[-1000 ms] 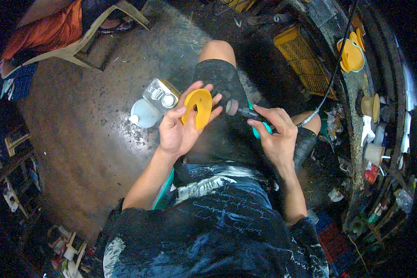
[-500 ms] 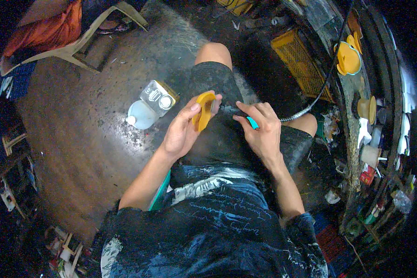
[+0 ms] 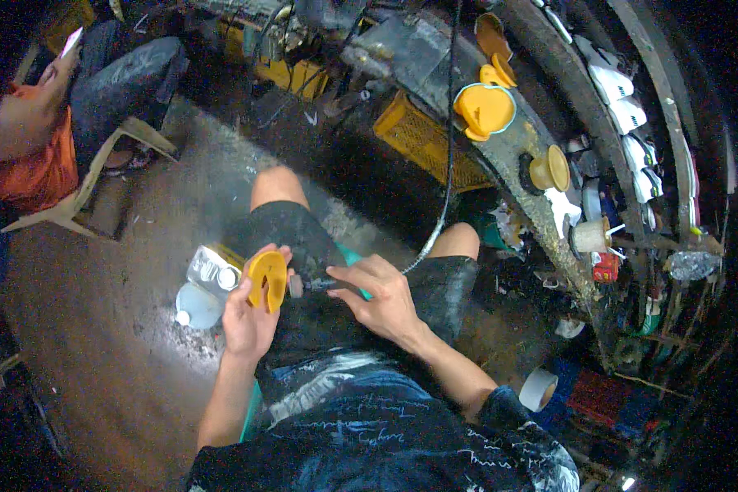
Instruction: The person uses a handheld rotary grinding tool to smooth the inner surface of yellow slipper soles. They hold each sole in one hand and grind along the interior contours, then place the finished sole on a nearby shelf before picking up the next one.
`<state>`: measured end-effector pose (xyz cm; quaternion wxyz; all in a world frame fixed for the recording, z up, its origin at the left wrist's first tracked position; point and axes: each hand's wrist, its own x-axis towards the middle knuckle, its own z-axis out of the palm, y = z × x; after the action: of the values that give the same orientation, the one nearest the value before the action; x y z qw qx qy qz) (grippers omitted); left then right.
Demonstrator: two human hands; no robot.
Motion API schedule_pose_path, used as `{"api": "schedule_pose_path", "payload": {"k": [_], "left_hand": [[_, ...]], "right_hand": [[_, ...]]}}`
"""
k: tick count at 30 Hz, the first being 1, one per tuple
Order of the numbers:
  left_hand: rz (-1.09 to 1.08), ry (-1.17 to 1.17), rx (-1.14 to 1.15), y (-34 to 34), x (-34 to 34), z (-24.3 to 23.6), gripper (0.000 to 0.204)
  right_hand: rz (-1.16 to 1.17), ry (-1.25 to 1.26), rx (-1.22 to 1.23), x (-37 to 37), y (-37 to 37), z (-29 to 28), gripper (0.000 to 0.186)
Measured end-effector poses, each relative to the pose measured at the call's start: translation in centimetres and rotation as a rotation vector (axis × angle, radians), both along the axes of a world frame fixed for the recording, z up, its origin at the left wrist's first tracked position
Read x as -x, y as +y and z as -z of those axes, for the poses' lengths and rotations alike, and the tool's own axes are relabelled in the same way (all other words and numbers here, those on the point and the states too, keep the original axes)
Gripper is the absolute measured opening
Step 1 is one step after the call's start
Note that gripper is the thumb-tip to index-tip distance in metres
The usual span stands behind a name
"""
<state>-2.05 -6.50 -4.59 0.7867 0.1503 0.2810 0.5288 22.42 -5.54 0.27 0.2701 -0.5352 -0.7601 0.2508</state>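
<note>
My left hand (image 3: 250, 316) grips a yellow curved piece (image 3: 267, 280), cupped in shape with a slot in its lower part. Its thumb presses on the near face and its fingers go round the back. To the right, my right hand (image 3: 381, 299) is closed round a rotary grinder handpiece, mostly hidden by the fingers. The blurred grinding tip (image 3: 296, 285) points toward the yellow piece, close beside its right edge; whether they touch I cannot tell. From the hand a silver flexible shaft (image 3: 429, 246) curves up to a black cable.
Left of my knee are a clear jug (image 3: 197, 306) and a metal can (image 3: 211, 266). A worn bench (image 3: 541, 225) at the right carries yellow pieces (image 3: 485, 109) and a yellow spool (image 3: 549, 169). A yellow crate (image 3: 422, 139) stands below. Another person in orange (image 3: 37, 156) sits at far left.
The view has swung right, so everything sits further left. The yellow piece has turned its broad face toward me, and the grinding tip now shows close beside it. Both hands keep their hold.
</note>
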Motion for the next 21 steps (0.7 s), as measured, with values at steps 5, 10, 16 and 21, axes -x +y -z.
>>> {"api": "schedule_pose_path", "payload": {"k": [5,10,16,21], "left_hand": [[-0.087,-0.215,0.091,0.2,0.7,-0.3,0.064],[-0.129,-0.312,0.277,0.1,1.0,-0.7,0.063],[-0.008,-0.552,0.102,-0.2,1.6,0.3,0.066],[-0.081,-0.245,0.189,-0.5,1.7,1.0,0.067]], "right_hand": [[0.092,0.013,0.002,-1.3,0.1,0.0,0.037],[0.036,0.045,-0.033,-1.7,-0.5,0.3,0.04],[0.026,0.012,-0.111,-1.6,-0.3,0.6,0.038],[-0.046,-0.095,-0.105,-1.3,-0.1,0.8,0.044]]}}
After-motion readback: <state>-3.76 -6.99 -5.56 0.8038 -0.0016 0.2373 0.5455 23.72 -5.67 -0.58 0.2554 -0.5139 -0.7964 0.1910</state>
